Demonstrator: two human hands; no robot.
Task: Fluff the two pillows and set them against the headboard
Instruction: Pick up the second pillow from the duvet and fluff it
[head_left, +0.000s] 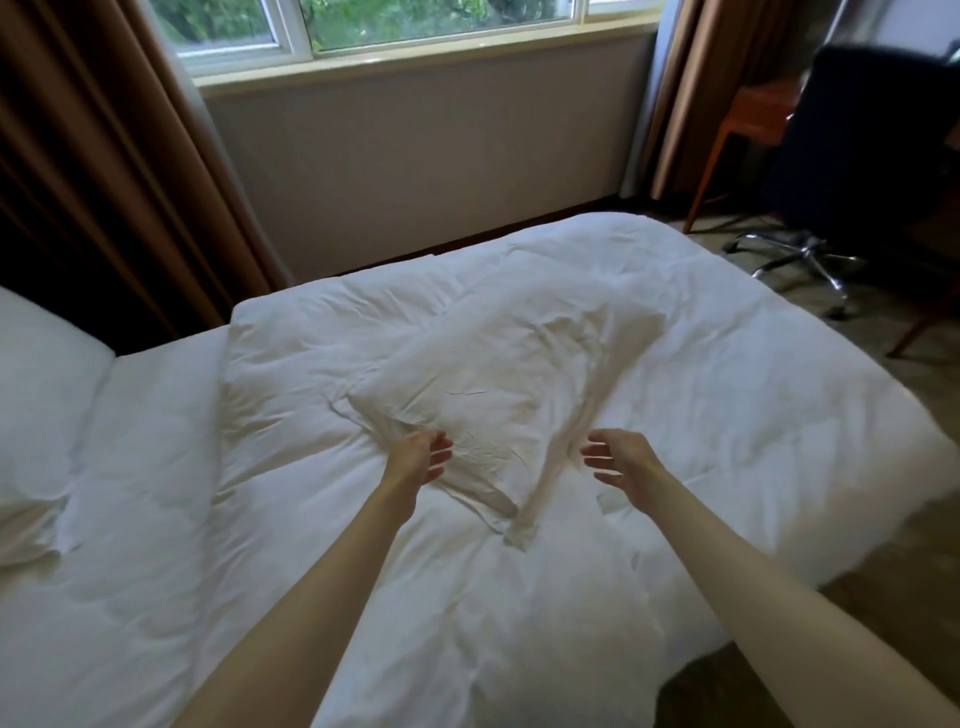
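Forearms reach from the lower edge over a white duvet (727, 395) covering the bed. One white pillow (509, 374) lies crumpled at the duvet's middle, slanting away from the viewer; a second pillow (36, 395) rests at the far left. Left hand (418, 460), fingers spread, touches the near left edge of the middle pillow without gripping it. Right hand (626, 462), also spread and empty, hovers just beside its near right edge. Curtains (104, 156) flank a window (395, 26); a chair (872, 156) stands at right.
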